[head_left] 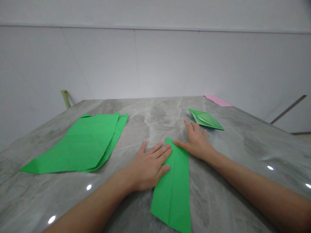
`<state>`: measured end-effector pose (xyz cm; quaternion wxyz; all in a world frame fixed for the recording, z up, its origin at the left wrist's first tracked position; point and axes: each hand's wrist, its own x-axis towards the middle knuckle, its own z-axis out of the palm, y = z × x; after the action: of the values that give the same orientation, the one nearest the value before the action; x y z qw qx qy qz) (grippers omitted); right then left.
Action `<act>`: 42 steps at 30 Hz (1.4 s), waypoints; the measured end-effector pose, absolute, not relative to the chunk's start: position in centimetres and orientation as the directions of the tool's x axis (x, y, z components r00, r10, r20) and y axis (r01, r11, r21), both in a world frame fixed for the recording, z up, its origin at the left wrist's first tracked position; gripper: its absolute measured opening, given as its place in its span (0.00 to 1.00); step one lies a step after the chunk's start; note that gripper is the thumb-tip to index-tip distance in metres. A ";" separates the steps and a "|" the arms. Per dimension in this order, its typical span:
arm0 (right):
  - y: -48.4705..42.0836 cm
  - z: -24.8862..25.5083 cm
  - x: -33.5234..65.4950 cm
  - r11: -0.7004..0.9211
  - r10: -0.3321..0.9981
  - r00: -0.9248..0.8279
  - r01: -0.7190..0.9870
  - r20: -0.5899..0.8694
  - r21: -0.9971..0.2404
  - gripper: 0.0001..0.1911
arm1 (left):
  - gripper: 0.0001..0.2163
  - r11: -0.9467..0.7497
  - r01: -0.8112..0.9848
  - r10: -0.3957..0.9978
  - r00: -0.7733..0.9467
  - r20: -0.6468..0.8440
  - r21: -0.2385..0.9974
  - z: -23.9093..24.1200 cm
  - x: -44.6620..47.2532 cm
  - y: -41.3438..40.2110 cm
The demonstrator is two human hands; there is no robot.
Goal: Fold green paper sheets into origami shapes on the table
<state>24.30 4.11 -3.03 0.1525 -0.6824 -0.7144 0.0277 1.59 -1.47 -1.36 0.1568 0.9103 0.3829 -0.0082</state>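
Note:
A strip of folded green paper [176, 187] lies lengthwise in front of me, with a crease running down its middle. My left hand [152, 165] rests flat on its left edge, fingers spread and pointing to the upper right. At the paper's far right corner, the thumb of my right hand [196, 140] touches the edge, while its other fingers stretch out over the table. Just beyond those fingers sits a folded green paper piece [206, 119], pointed at both ends. Neither hand is gripping anything.
Several large green sheets [89, 142] lie loosely stacked at the left. A pink paper [218, 101] is at the far right edge of the grey marbled table [150, 116]. Behind stands a white wall [155, 64]. A light green object [65, 98] shows past the left edge.

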 end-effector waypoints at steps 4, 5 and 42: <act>3.6 -3.0 24.1 0.100 0.986 -0.065 0.968 0.156 -0.232 0.56 | 0.26 -0.636 0.718 0.717 0.686 -0.127 0.283 -1.5 1.5 -1.3; 3.4 -3.0 24.1 0.111 0.986 -0.078 0.968 0.149 -0.226 0.57 | 0.26 -0.638 0.715 0.714 0.688 -0.126 0.286 -1.5 1.4 -1.3; 2.4 -2.7 22.0 0.217 0.975 -0.220 0.930 0.024 -0.297 0.60 | 0.27 -0.606 0.757 0.756 0.644 -0.118 0.243 -1.7 1.5 -1.2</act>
<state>22.04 2.36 -2.69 0.1031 -0.6160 -0.7732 0.1097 1.49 -1.19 -1.66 0.1363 0.8962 0.4222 -0.0017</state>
